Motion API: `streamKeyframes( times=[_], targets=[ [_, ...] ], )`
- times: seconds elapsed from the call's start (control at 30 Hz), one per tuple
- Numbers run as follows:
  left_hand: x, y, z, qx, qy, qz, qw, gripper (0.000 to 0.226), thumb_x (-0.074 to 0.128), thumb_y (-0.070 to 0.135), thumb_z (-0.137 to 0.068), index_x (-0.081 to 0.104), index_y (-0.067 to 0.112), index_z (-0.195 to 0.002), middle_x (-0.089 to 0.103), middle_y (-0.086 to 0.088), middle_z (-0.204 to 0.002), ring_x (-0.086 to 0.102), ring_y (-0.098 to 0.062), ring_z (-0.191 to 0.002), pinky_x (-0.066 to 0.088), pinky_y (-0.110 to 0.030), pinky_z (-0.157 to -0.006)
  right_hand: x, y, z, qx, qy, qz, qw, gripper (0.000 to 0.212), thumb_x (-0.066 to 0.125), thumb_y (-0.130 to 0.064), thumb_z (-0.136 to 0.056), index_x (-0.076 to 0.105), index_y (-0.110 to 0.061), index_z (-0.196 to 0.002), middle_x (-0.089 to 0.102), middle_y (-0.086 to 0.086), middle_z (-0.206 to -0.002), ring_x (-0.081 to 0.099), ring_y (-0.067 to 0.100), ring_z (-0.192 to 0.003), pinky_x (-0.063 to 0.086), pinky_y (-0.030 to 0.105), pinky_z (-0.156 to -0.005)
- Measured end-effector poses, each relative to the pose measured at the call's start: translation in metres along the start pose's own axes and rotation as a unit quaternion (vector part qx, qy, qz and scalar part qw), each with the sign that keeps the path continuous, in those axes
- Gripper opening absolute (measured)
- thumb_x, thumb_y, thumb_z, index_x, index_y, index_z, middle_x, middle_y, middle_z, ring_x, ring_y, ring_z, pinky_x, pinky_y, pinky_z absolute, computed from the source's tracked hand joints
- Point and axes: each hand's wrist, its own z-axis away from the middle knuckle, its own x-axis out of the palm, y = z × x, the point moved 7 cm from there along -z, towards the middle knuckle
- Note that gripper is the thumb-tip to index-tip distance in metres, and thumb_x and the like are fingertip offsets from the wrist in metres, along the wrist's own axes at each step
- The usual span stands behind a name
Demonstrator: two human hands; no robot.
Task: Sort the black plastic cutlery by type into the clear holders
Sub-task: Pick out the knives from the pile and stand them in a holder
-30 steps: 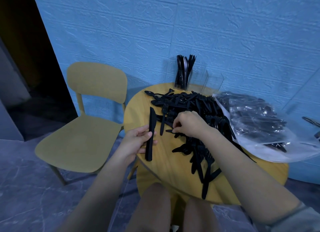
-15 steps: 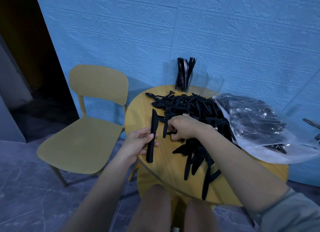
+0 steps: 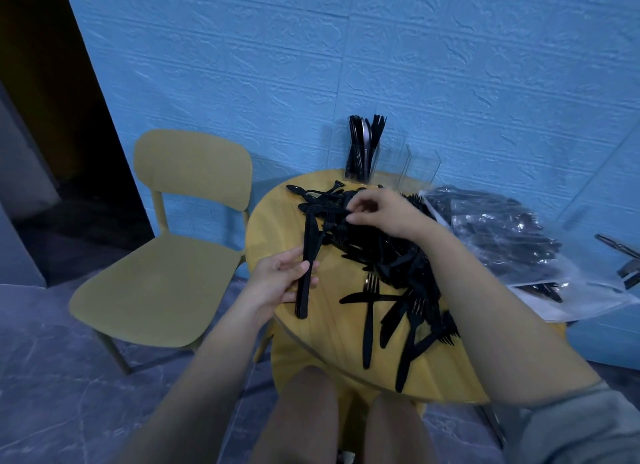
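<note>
The left hand (image 3: 277, 280) grips black knives (image 3: 306, 266) (held upright); the right hand (image 3: 384, 212) curls its fingers into the cutlery pile (image 3: 381, 252) on a yellow table (image 3: 277, 228).

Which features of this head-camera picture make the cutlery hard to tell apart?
Head view: dim bluish light merges the black cutlery pile into one dark mass; glare streaks the plastic bag; the clear holders almost vanish against the wall; wide-angle distortion bends the edges.

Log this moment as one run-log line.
left hand: grips knives | right hand: picking in pile | holders: one part-filled | bag: on table
</note>
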Motion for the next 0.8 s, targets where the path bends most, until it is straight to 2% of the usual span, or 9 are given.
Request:
streamKeyframes(
  times=[0.07,0.17,0.3,0.4,0.5,0.6,0.67,0.73,0.8],
  targets=[
    [0.001,-0.001,0.001,-0.002,-0.002,-0.001,1.0,0.047,0.054,0.007,-0.094,0.043,0.012,-0.139,0.073,-0.002,-0.098,0.069,-0.015,-0.081,0.057,-0.033,-0.068,-0.02,0.007,0.001,0.011,0.078,-0.067,0.995,0.01,0.07,-0.018,-0.084,0.063,-0.019,-0.09,0.061,-0.007,-0.082,0.056,0.006,-0.079,0.044,0.015,-0.077],
    [0.001,-0.003,0.001,-0.005,-0.007,-0.003,1.0,0.047,0.054,0.007,-0.094,0.042,0.012,-0.14,0.073,-0.002,-0.099,0.069,-0.015,-0.082,0.058,-0.033,-0.068,-0.042,0.02,0.004,0.032,0.178,-0.162,0.97,0.01,0.07,-0.013,-0.085,0.061,-0.015,-0.091,0.06,-0.005,-0.077,0.055,0.004,-0.071,0.045,0.008,-0.07],
    [0.002,-0.002,0.0,-0.004,-0.007,0.0,1.0,0.047,0.054,0.006,-0.094,0.042,0.012,-0.14,0.073,-0.003,-0.101,0.068,-0.016,-0.082,0.058,-0.033,-0.066,-0.059,0.034,0.011,0.051,0.267,-0.208,0.939,0.009,0.067,-0.011,-0.087,0.059,-0.012,-0.092,0.058,-0.004,-0.076,0.055,0.006,-0.068,0.047,0.013,-0.069],
    [0.005,0.0,-0.001,-0.001,-0.009,0.004,1.0,0.046,0.054,0.007,-0.094,0.044,0.013,-0.139,0.073,-0.001,-0.098,0.069,-0.014,-0.079,0.058,-0.031,-0.063,-0.066,0.038,0.022,0.054,0.313,-0.266,0.91,0.011,0.067,-0.013,-0.087,0.059,-0.02,-0.084,0.063,-0.002,-0.077,0.058,0.007,-0.065,0.049,0.019,-0.067],
    [0.012,0.005,-0.001,0.011,-0.014,0.005,1.0,0.045,0.054,0.007,-0.094,0.046,0.014,-0.138,0.074,0.002,-0.094,0.07,-0.013,-0.078,0.058,-0.033,-0.068,-0.058,0.031,0.026,0.05,0.289,-0.32,0.901,0.013,0.065,-0.01,-0.088,0.057,-0.019,-0.082,0.064,-0.002,-0.077,0.06,0.005,-0.065,0.049,0.017,-0.066],
    [0.02,0.012,0.0,0.019,-0.021,0.008,1.0,0.045,0.055,0.006,-0.094,0.047,0.014,-0.137,0.074,0.003,-0.092,0.07,-0.014,-0.08,0.058,-0.034,-0.066,-0.033,0.019,0.024,0.051,0.17,-0.362,0.915,0.006,0.062,-0.007,-0.088,0.059,-0.012,-0.086,0.065,0.0,-0.078,0.062,0.01,-0.072,0.051,0.018,-0.069],
    [0.025,0.015,0.001,0.02,-0.03,0.012,0.999,0.045,0.055,0.006,-0.093,0.048,0.015,-0.137,0.074,0.002,-0.094,0.071,-0.015,-0.081,0.059,-0.031,-0.062,-0.012,0.013,0.024,0.056,0.109,-0.36,0.925,0.006,0.062,-0.005,-0.087,0.058,-0.009,-0.085,0.064,0.0,-0.074,0.062,0.009,-0.068,0.052,0.017,-0.069],
    [0.032,0.017,0.004,0.017,-0.056,0.009,0.998,0.044,0.055,0.007,-0.093,0.049,0.017,-0.135,0.074,0.001,-0.097,0.072,-0.017,-0.08,0.059,-0.029,-0.061,0.002,0.011,0.024,0.05,0.095,-0.347,0.932,0.01,0.063,-0.002,-0.086,0.059,-0.01,-0.082,0.063,0.0,-0.069,0.061,0.008,-0.061,0.053,0.017,-0.065],
    [0.038,0.016,0.007,0.009,-0.088,0.016,0.996,0.043,0.055,0.008,-0.093,0.051,0.02,-0.133,0.074,0.001,-0.098,0.072,-0.018,-0.08,0.059,-0.032,-0.064,0.01,0.011,0.024,0.041,0.09,-0.321,0.942,0.012,0.065,-0.004,-0.086,0.058,-0.011,-0.08,0.063,-0.001,-0.064,0.06,0.006,-0.057,0.052,0.018,-0.062]
  ],
)
